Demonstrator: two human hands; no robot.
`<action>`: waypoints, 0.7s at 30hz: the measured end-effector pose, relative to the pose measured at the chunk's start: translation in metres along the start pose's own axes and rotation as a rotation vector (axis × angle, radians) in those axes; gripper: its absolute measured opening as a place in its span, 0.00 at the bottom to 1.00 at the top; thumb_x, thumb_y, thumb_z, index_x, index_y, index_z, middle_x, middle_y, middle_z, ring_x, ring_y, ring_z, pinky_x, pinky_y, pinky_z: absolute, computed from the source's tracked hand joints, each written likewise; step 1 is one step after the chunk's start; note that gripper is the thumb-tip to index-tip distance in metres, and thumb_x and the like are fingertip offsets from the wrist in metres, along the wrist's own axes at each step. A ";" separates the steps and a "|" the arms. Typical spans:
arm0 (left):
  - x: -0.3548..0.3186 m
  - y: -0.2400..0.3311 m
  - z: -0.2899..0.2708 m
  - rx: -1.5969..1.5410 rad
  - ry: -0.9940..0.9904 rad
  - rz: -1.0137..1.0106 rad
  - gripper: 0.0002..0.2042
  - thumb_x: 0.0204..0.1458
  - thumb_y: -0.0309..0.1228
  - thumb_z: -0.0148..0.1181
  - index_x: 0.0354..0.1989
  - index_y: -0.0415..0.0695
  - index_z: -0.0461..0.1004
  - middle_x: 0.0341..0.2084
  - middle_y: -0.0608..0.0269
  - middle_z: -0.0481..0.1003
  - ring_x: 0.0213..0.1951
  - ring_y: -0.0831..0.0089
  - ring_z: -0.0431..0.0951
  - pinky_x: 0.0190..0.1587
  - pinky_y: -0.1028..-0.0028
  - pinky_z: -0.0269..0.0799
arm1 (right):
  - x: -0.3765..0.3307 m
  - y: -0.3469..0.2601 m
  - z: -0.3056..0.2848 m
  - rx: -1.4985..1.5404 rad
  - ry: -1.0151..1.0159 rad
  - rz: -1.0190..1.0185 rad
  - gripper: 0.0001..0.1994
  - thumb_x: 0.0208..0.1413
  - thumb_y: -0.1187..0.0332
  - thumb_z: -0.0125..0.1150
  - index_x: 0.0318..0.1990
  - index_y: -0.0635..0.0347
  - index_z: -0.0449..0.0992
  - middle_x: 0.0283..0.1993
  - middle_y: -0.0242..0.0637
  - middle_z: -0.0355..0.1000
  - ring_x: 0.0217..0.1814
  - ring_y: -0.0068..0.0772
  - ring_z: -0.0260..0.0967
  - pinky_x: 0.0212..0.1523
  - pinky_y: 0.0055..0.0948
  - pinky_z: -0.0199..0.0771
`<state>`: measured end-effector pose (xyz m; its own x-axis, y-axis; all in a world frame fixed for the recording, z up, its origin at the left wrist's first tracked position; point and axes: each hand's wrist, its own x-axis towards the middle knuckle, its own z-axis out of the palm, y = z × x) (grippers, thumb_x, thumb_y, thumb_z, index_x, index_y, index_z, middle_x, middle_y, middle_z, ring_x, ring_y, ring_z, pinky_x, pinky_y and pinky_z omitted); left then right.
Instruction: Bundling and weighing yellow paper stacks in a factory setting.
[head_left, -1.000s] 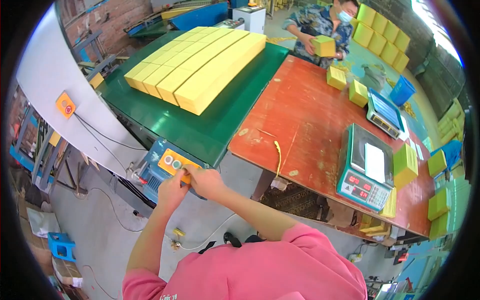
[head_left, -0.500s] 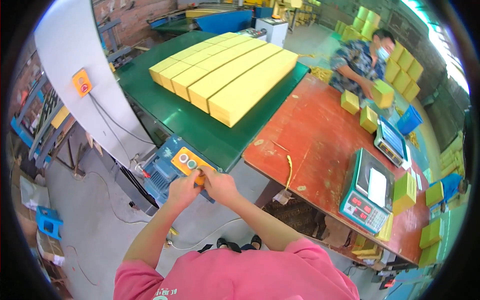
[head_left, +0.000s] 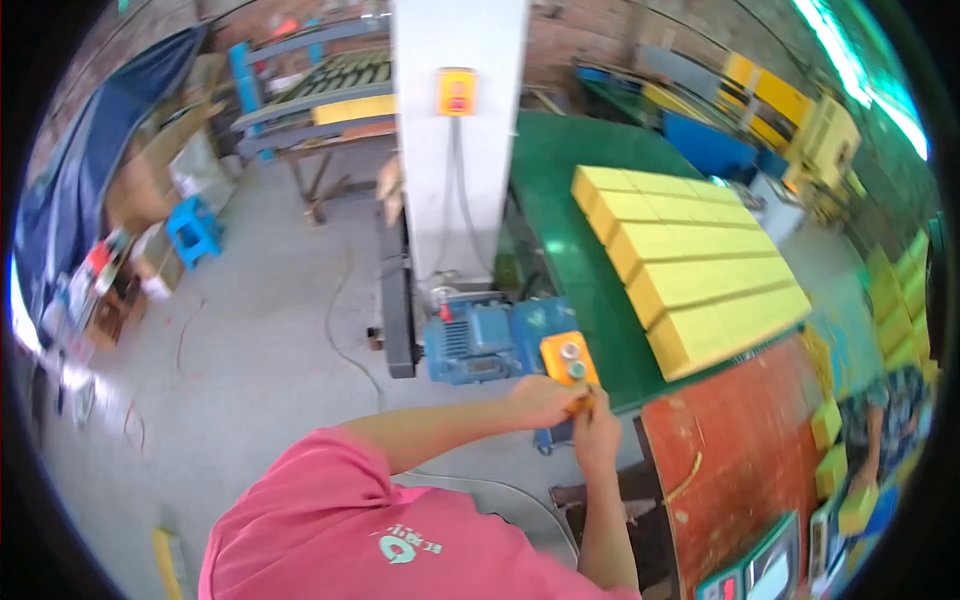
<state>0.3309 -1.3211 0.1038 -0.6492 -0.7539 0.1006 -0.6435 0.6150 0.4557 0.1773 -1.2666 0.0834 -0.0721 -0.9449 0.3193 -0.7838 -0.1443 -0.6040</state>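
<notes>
Control box [head_left: 566, 361]: orange, two round buttons on its face, sits at the near corner of the green table [head_left: 592, 335]. Both hands at its near end. Left hand [head_left: 546, 401] comes in from box's left, fingers curled against that end. Right hand [head_left: 597, 432] just below box, fingers bunched, meeting the left's fingertips. Contact spot hidden; can't tell if either pinches the box or something small on it.

Left of box: blue motor [head_left: 468, 343]. Beyond box, to the left: white column [head_left: 462, 190] with a switch [head_left: 457, 92]. Beyond box, to the right: yellow blocks [head_left: 690, 265] in rows on green table. Right and nearer than box: red table [head_left: 745, 430], curved yellow strip [head_left: 686, 480] on it.
</notes>
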 end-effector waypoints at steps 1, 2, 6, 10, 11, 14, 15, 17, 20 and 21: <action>0.004 0.002 0.000 0.004 0.021 -0.023 0.19 0.49 0.40 0.60 0.49 0.56 0.65 0.26 0.57 0.78 0.26 0.53 0.79 0.25 0.56 0.72 | -0.001 0.007 -0.002 0.009 0.064 -0.063 0.17 0.58 0.72 0.51 0.55 0.53 0.68 0.35 0.52 0.75 0.33 0.59 0.73 0.31 0.52 0.70; 0.002 0.000 0.001 0.011 0.031 -0.002 0.19 0.49 0.39 0.60 0.49 0.56 0.65 0.25 0.58 0.77 0.26 0.54 0.79 0.25 0.56 0.72 | 0.000 0.002 0.002 0.024 0.042 -0.090 0.17 0.58 0.72 0.51 0.55 0.53 0.68 0.35 0.52 0.75 0.33 0.59 0.73 0.31 0.52 0.70; -0.001 -0.008 0.006 0.040 0.008 -0.021 0.19 0.50 0.40 0.59 0.49 0.56 0.65 0.24 0.59 0.77 0.26 0.55 0.79 0.26 0.57 0.72 | 0.004 -0.001 0.009 0.015 0.062 -0.087 0.18 0.56 0.72 0.52 0.55 0.52 0.69 0.32 0.51 0.75 0.31 0.58 0.73 0.29 0.50 0.70; -0.001 -0.010 0.008 0.024 -0.029 -0.015 0.20 0.50 0.40 0.59 0.51 0.56 0.64 0.26 0.58 0.78 0.27 0.54 0.79 0.27 0.57 0.72 | 0.000 -0.004 0.005 -0.024 0.016 0.008 0.16 0.58 0.69 0.53 0.54 0.52 0.69 0.32 0.52 0.75 0.33 0.58 0.74 0.31 0.49 0.71; -0.001 -0.009 0.007 0.023 -0.027 -0.024 0.20 0.50 0.40 0.58 0.52 0.56 0.64 0.26 0.57 0.78 0.27 0.54 0.79 0.27 0.56 0.72 | 0.000 -0.003 0.006 0.003 0.036 -0.025 0.16 0.57 0.68 0.54 0.54 0.52 0.69 0.32 0.52 0.75 0.33 0.57 0.74 0.31 0.49 0.71; -0.002 -0.004 0.005 0.013 -0.024 0.001 0.21 0.49 0.39 0.58 0.53 0.56 0.65 0.27 0.56 0.78 0.27 0.53 0.79 0.28 0.55 0.72 | -0.003 0.001 0.007 -0.048 0.104 -0.036 0.19 0.52 0.70 0.56 0.54 0.47 0.71 0.31 0.46 0.75 0.28 0.51 0.74 0.29 0.45 0.73; -0.004 -0.004 0.006 0.001 -0.007 -0.016 0.21 0.49 0.39 0.58 0.53 0.56 0.65 0.27 0.55 0.78 0.28 0.52 0.79 0.28 0.55 0.72 | -0.003 0.003 0.009 -0.062 0.144 -0.007 0.19 0.52 0.70 0.56 0.54 0.47 0.71 0.31 0.46 0.75 0.28 0.51 0.74 0.29 0.45 0.73; -0.007 -0.007 0.008 -0.018 0.016 -0.037 0.21 0.48 0.39 0.58 0.52 0.56 0.65 0.26 0.54 0.78 0.28 0.52 0.79 0.28 0.54 0.72 | -0.003 0.006 0.016 -0.005 0.136 -0.067 0.18 0.52 0.70 0.57 0.52 0.47 0.71 0.31 0.44 0.76 0.28 0.49 0.75 0.29 0.44 0.74; -0.007 -0.005 0.010 -0.023 0.060 -0.032 0.22 0.46 0.38 0.60 0.52 0.55 0.66 0.25 0.52 0.78 0.28 0.51 0.79 0.29 0.54 0.72 | -0.005 0.000 0.014 -0.041 0.112 0.001 0.17 0.53 0.69 0.54 0.52 0.47 0.71 0.34 0.42 0.76 0.31 0.48 0.75 0.30 0.44 0.75; -0.007 -0.006 0.012 -0.025 0.087 -0.024 0.22 0.46 0.37 0.61 0.52 0.55 0.66 0.25 0.52 0.78 0.29 0.51 0.79 0.30 0.54 0.72 | -0.004 -0.001 0.013 -0.028 0.116 0.003 0.16 0.55 0.69 0.52 0.52 0.47 0.70 0.36 0.43 0.76 0.33 0.49 0.76 0.32 0.44 0.76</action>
<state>0.3342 -1.3168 0.0904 -0.5958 -0.7860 0.1651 -0.6474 0.5916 0.4805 0.1863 -1.2664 0.0728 -0.1440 -0.9046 0.4011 -0.8000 -0.1322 -0.5852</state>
